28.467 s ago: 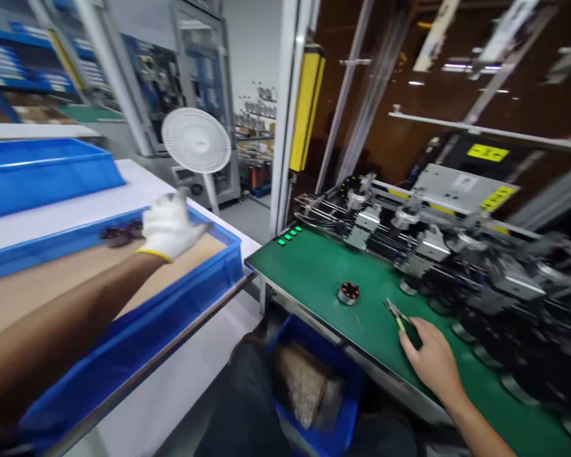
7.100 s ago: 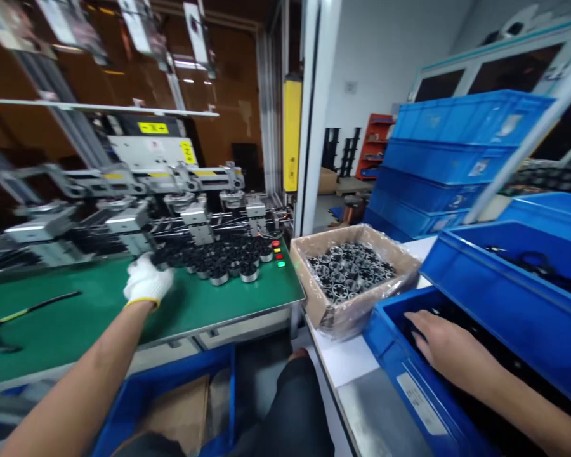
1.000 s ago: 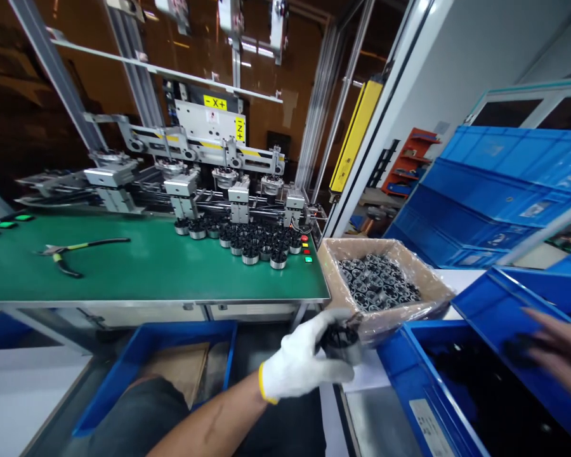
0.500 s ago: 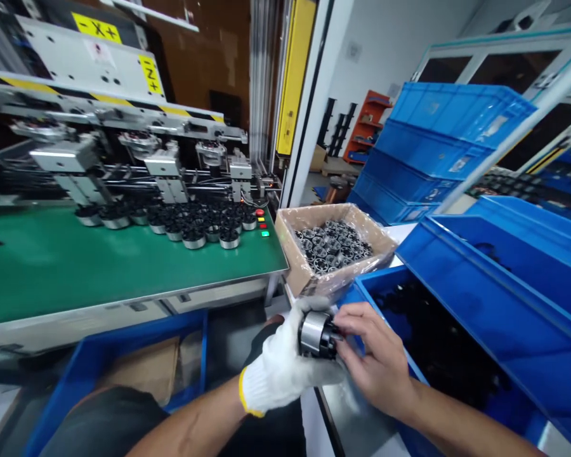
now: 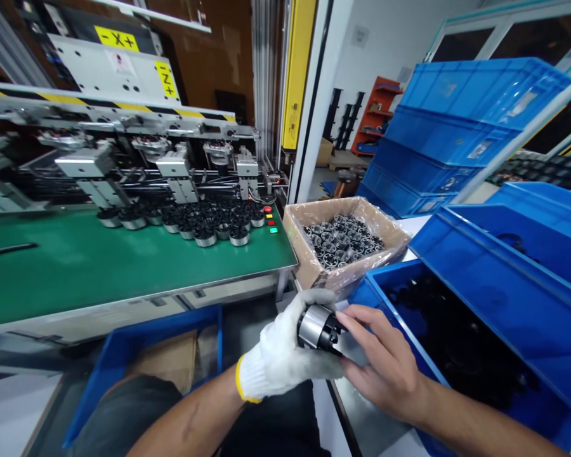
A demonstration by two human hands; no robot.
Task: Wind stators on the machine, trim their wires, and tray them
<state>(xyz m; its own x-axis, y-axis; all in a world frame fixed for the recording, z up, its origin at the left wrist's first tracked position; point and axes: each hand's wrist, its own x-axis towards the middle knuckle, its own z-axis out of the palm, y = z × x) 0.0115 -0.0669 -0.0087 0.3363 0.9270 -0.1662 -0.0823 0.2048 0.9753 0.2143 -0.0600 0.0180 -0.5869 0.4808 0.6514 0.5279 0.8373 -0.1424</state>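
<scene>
Ring part (image 5: pixel 315 327) held up near centre: it's cupped by the gloved left hand (image 5: pixel 285 346), fingers curled round its metal band, while its black end is pinched by the bare right hand (image 5: pixel 385 365). Just beyond, the cardboard box (image 5: pixel 301 247) is lined with plastic and heaped with metal-and-black rings (image 5: pixel 342 241). To the right, the near blue crate (image 5: pixel 360 293) is loaded with black pieces (image 5: pixel 457 336), its far side overhung by a tilted blue crate (image 5: pixel 514 279). Far right, more blue crates (image 5: pixel 466 127) are stacked. Low on the left, cardboard (image 5: pixel 169 362) is held in a floor bin (image 5: pixel 105 368), partly blocked by a knee (image 5: pixel 128 412). The green bench (image 5: pixel 124 273) is lined with rings (image 5: pixel 200 222) below the machine clamps (image 5: pixel 174 165).
</scene>
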